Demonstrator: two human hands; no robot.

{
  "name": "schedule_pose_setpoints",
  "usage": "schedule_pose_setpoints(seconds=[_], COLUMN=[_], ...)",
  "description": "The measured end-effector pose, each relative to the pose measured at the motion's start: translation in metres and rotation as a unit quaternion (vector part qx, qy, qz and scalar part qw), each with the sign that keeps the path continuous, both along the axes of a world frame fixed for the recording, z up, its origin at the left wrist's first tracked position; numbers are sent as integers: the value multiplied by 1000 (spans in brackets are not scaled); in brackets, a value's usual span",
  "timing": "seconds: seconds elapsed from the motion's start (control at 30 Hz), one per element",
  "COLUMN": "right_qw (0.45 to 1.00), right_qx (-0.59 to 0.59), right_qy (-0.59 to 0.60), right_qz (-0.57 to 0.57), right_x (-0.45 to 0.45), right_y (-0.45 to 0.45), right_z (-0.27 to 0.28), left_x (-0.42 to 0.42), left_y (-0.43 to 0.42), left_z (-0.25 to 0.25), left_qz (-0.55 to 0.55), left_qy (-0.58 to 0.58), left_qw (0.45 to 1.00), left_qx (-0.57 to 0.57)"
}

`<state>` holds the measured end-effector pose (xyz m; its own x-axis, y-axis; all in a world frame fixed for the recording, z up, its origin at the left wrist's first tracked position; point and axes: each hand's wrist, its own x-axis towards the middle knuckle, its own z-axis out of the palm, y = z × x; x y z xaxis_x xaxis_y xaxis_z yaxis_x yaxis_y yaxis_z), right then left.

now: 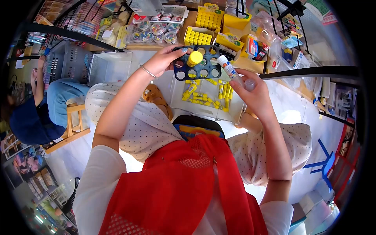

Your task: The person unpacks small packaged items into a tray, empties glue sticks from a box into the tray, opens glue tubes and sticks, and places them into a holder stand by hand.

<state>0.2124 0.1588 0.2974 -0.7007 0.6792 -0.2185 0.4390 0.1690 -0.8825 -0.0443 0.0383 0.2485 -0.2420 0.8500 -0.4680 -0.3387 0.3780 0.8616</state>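
My left hand (163, 62) grips the left end of a black tray (210, 67) with rows of round holes. A yellow-capped tube (194, 58) stands in one of the holes; other holes in it are bare. In my right hand (256, 94), beside the tray's right end, is a white glue stick (228, 67) with blue and red print, its white end pointing up and left. A clear round piece (249, 84) shows by the same hand; whether it is part of the stick I cannot tell. Below the tray, a white bin (177, 96) holds several yellow glue sticks (225, 92).
Boxes of yellow-capped sticks (198, 36) stand on the shelf ahead, beside clear round tubs (158, 29) of coloured bits. A grey crate (70, 60) and another white bin (111, 64) are at left. A person (35, 113) sits near a wooden stool (72, 129). A blue chair (327, 164) is at right.
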Motion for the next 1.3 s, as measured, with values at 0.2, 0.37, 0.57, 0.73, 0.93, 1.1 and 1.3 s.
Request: schedule_pose_setpoints(seconds=[0.2, 0.37, 0.57, 0.73, 0.93, 1.1, 1.3], right_qw=[998, 986, 977, 958, 943, 938, 886], right_qx=[18, 4, -136, -203, -36, -77, -156], right_qy=[68, 151, 154, 202, 320, 305, 386], right_qz=[-3, -76, -58, 13, -82, -145, -204], right_x=[-5, -14, -24, -36, -63, -71, -59], right_y=[1, 9, 20, 8, -11, -11, 33], right_z=[3, 6, 16, 17, -12, -3, 22], left_x=[13, 21, 30, 45, 64, 70, 58], left_y=[7, 12, 25, 25, 24, 27, 21], left_z=[-7, -10, 5, 16, 23, 14, -12], left_qz=[85, 122, 113, 47, 22, 59, 76], left_qy=[-164, -277, -213, -165, -185, -208, -229], left_qw=[983, 952, 968, 983, 979, 966, 963], left_qx=[-11, 42, 63, 67, 88, 145, 118])
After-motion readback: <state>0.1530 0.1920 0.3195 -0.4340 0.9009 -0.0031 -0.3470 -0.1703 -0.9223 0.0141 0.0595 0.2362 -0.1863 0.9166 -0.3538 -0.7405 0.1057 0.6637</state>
